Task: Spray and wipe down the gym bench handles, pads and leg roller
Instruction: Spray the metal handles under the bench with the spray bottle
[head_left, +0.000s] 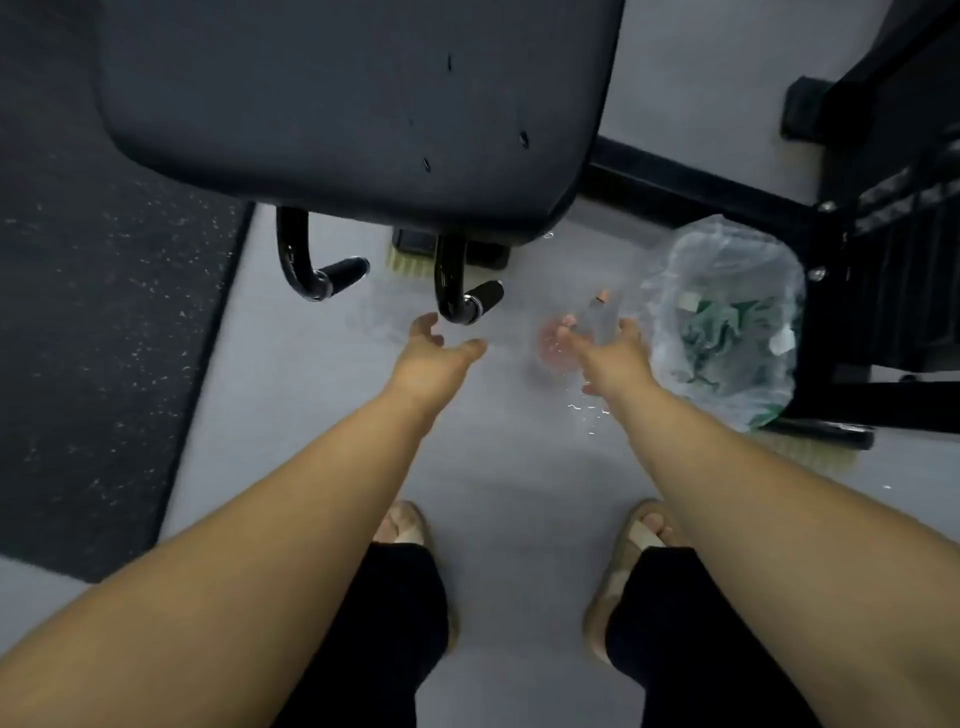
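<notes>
While both arms reach floorward, the left hand (436, 348) hangs loose and empty just short of a bench handle (467, 299), and the right hand (608, 348) spreads its fingers either side of a blurred spray bottle (597, 312), not closed on it. Just right, a plastic bag (727, 249) holds green cloths (711, 332); beyond, the black bench pad (358, 104) overhangs that handle.

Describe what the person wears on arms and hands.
No sleeves show: the left arm and right arm are bare to the frame's edge. The left hand and right hand wear no gloves; no watch, band or ring is visible.
</notes>
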